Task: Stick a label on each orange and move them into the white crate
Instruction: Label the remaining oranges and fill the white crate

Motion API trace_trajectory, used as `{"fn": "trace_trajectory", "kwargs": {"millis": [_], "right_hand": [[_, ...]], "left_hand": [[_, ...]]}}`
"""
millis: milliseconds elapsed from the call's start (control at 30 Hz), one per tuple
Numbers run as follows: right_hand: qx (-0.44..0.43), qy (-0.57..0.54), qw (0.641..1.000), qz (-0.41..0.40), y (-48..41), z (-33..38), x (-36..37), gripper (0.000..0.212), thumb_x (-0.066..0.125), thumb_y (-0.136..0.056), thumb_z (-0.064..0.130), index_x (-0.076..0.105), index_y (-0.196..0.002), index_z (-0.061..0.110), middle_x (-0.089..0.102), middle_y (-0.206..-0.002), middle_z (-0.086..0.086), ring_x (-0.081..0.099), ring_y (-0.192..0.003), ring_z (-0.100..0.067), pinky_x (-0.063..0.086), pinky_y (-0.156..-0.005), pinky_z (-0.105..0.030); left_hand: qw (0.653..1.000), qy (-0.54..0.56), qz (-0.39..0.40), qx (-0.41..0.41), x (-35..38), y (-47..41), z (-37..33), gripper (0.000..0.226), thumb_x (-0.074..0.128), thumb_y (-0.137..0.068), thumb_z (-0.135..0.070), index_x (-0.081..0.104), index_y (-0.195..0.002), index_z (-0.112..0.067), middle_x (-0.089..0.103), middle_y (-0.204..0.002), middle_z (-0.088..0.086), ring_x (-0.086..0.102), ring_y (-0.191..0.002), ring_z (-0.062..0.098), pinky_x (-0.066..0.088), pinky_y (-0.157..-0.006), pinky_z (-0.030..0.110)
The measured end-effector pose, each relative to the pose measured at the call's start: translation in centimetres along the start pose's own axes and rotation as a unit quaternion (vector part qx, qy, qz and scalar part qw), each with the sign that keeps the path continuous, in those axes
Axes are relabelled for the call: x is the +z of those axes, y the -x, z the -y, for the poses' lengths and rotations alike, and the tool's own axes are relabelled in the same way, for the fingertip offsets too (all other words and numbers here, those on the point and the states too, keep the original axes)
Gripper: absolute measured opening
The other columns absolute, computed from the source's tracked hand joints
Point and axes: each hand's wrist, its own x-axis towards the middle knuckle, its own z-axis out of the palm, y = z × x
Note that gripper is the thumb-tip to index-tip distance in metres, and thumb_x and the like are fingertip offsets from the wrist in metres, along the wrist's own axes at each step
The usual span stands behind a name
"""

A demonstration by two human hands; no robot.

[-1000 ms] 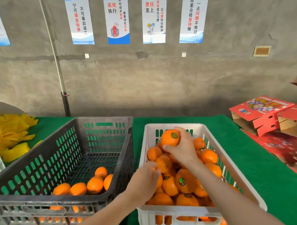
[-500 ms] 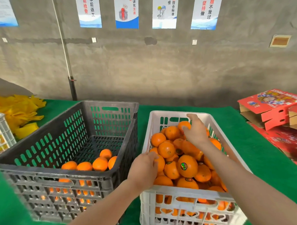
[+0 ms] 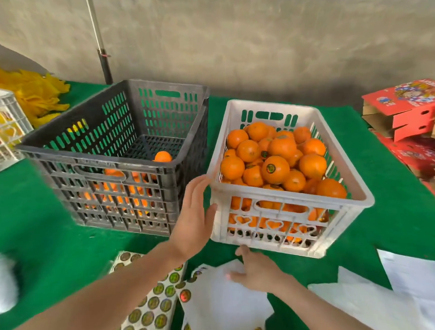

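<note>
The white crate, right of centre, is heaped to the rim with oranges; 1 near the middle shows a round label. Touching its left side, the black crate holds only a few oranges on its floor. The left hand lies flat against the white crate's near-left corner, fingers straight, thumb on the front wall. The right hand rests loosely spread on blank white sheets at lower centre, gripping nothing. Sheets of round stickers lie beside them on the green cloth. Red cartons are stacked at the right edge.
</note>
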Motion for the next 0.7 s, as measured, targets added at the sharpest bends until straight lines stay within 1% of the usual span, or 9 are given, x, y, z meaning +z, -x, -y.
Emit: {"fn": "trace_trajectory", "kwargs": {"millis": [67,133,167,300,367,467,533,633,700], "right_hand": [[0.002,-0.083,0.996,-0.021,-0.6,0.2,1.1,0.063,0.063,-0.086,0.033,0.031,-0.139,0.018,0.060,-0.106,-0.002,0.058,-0.093,-0.014,0.046,-0.075,-0.025],[-0.013,-0.174,0.983,-0.054,-0.7,0.8,1.2,0.056,0.059,-0.086,0.010,0.036,-0.136,0.021,0.052,-0.074,0.002,0.051,-0.063,-0.008,0.042,-0.057,-0.018],[-0.025,-0.201,0.976,-0.075,-0.7,0.9,0.9,0.054,0.055,-0.086,0.003,0.039,-0.134,0.022,0.048,-0.070,0.001,0.046,-0.058,-0.008,0.039,-0.053,-0.016],[-0.084,-0.213,0.963,-0.141,0.1,0.7,-1.3,0.046,0.058,-0.087,0.000,0.045,-0.125,0.021,0.053,-0.100,0.000,0.046,-0.075,-0.011,0.039,-0.061,-0.012],[-0.093,-0.221,0.956,-0.168,0.8,0.1,-2.2,0.042,0.058,-0.088,0.000,0.047,-0.123,0.020,0.055,-0.100,-0.002,0.051,-0.082,-0.016,0.043,-0.072,-0.020],[-0.099,-0.246,0.944,-0.197,1.8,-0.5,-3.1,0.038,0.059,-0.087,-0.001,0.050,-0.112,0.025,0.056,-0.102,0.005,0.055,-0.091,-0.023,0.046,-0.080,-0.027],[-0.095,-0.256,0.940,-0.207,2.3,-0.7,-3.3,0.035,0.059,-0.086,-0.002,0.052,-0.110,0.023,0.059,-0.104,-0.005,0.057,-0.095,-0.026,0.048,-0.086,-0.034],[-0.084,-0.275,0.931,-0.225,2.6,-1.5,-3.5,0.031,0.059,-0.086,-0.004,0.053,-0.099,0.024,0.060,-0.098,0.001,0.058,-0.090,-0.023,0.047,-0.078,-0.026],[-0.072,-0.225,0.942,-0.240,3.0,-1.9,-3.2,0.027,0.060,-0.086,-0.002,0.054,-0.099,0.020,0.057,-0.094,0.004,0.055,-0.090,-0.022,0.042,-0.074,-0.017]], "left_hand": [[0.997,-0.004,0.039,-0.070,0.2,2.6,1.1,0.048,0.056,-0.090,0.002,0.039,-0.136,0.001,0.042,-0.134,0.010,0.041,-0.125,0.015,0.033,-0.110,0.025],[0.975,-0.015,0.123,-0.187,0.4,4.6,2.2,0.049,0.058,-0.092,-0.006,0.041,-0.138,-0.005,0.049,-0.133,0.009,0.048,-0.122,0.018,0.039,-0.105,0.026],[0.954,-0.016,0.171,-0.246,0.3,5.3,2.7,0.052,0.059,-0.092,-0.012,0.040,-0.139,-0.008,0.051,-0.133,0.008,0.051,-0.120,0.017,0.040,-0.102,0.023],[0.866,0.031,0.317,-0.385,-0.6,6.0,3.5,0.050,0.063,-0.090,-0.021,0.047,-0.137,-0.010,0.064,-0.121,0.007,0.063,-0.101,0.011,0.045,-0.088,0.020],[0.843,0.076,0.342,-0.409,-0.8,6.0,3.3,0.038,0.064,-0.089,-0.018,0.059,-0.126,-0.011,0.071,-0.105,0.004,0.068,-0.086,0.008,0.048,-0.077,0.018],[0.811,0.142,0.351,-0.446,-0.8,5.7,2.5,0.016,0.067,-0.088,-0.017,0.069,-0.104,-0.020,0.070,-0.102,-0.001,0.065,-0.095,0.014,0.051,-0.081,0.022],[0.775,0.206,0.342,-0.490,-0.6,5.4,1.9,0.014,0.068,-0.087,-0.015,0.067,-0.101,-0.015,0.070,-0.106,0.006,0.063,-0.104,0.022,0.049,-0.091,0.033],[0.731,0.289,0.306,-0.537,-0.4,5.2,1.5,0.017,0.065,-0.087,-0.009,0.065,-0.102,-0.002,0.073,-0.095,0.014,0.069,-0.089,0.028,0.052,-0.091,0.042],[0.746,0.282,0.272,-0.538,-0.2,5.2,1.2,0.019,0.067,-0.085,-0.006,0.066,-0.103,0.000,0.073,-0.094,0.014,0.068,-0.086,0.027,0.051,-0.094,0.043]]}}
